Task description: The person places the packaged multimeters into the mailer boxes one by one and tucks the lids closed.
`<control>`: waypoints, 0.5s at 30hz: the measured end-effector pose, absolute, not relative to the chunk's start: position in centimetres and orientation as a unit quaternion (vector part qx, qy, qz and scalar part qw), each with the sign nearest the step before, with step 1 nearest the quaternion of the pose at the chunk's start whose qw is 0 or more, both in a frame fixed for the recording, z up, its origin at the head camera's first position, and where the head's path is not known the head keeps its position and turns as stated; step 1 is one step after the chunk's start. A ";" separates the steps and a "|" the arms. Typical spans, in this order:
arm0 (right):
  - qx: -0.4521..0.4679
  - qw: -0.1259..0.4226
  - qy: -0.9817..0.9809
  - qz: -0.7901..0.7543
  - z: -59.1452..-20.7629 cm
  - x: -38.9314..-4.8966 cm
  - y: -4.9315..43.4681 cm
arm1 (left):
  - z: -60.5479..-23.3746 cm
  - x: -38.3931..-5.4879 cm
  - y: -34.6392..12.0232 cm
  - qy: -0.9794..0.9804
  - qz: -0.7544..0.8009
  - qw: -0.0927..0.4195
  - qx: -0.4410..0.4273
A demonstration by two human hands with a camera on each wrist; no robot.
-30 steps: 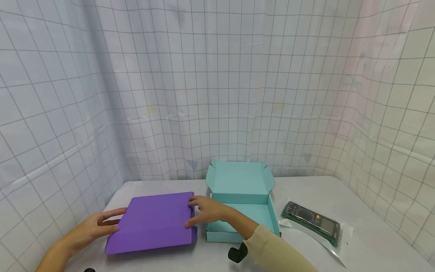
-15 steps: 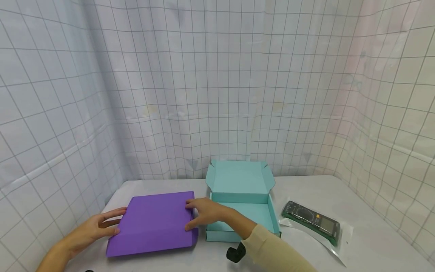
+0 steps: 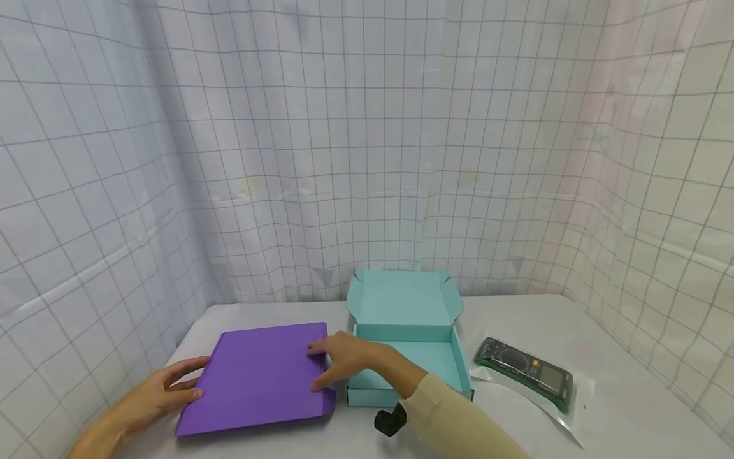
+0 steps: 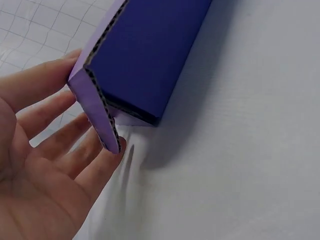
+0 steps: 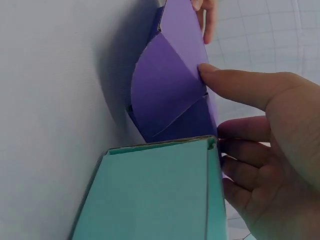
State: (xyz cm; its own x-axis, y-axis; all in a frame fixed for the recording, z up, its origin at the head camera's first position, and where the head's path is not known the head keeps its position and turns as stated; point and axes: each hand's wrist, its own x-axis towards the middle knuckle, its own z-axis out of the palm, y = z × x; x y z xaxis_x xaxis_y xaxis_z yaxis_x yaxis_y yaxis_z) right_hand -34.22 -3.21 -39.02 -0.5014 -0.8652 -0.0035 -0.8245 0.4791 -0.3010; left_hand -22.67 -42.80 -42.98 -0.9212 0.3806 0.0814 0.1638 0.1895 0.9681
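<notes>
A purple cardboard box (image 3: 258,373) lies on the left of the table, its lid folded over and the front panel sloping toward me. My left hand (image 3: 150,398) is at its left edge, fingers spread and fairly straight. In the left wrist view those fingers rest against the outside of a purple side flap (image 4: 92,107). My right hand (image 3: 346,358) holds the lid's right edge, fingertips on top and thumb lower down. The right wrist view shows that thumb at the fold of a rounded purple side flap (image 5: 165,85), with the other fingers bent behind the lid.
Right of the purple box stands an open teal box (image 3: 410,398), its lid raised at the back. Farther right lies a multimeter (image 3: 524,370) in a clear bag. A black object (image 3: 390,421) shows at the right sleeve. Gridded curtains (image 3: 367,159) surround the table.
The purple lid's front panel has tilted a little, looking flatter against the top. My right fingertips have shifted slightly left over the lid. My left hand has barely moved.
</notes>
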 end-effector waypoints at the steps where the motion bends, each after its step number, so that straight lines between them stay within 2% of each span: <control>1: -0.495 0.075 0.857 -0.123 -38.9 -34.2 -3.3 | -43.1 -22.6 -42.7 0.766 0.612 0.086 0.174; 5: -0.493 0.063 0.863 -0.095 -38.2 -34.0 -3.8 | -43.2 -22.0 -41.9 0.809 0.570 0.037 0.139; 8: -0.483 0.059 0.869 -0.091 -37.8 -33.8 -4.1 | -42.5 -21.3 -40.8 0.865 0.498 -0.006 0.067; 12: -0.469 0.065 0.874 -0.114 -37.7 -33.7 -4.3 | -41.9 -20.3 -39.3 0.923 0.381 -0.045 -0.018; 15: -0.465 0.066 0.875 -0.119 -37.7 -33.7 -4.4 | -41.8 -19.7 -38.7 0.944 0.322 -0.059 -0.047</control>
State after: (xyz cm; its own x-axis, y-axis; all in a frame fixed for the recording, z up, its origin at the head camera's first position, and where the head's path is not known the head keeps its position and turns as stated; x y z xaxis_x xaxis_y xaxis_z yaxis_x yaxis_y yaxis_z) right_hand -33.71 -4.43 -37.75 -0.5587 -0.8294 -0.0038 -0.7980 0.5388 -0.2700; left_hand -19.73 -38.66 -41.79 -0.9885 -0.1276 0.0813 -0.0513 0.7881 0.6134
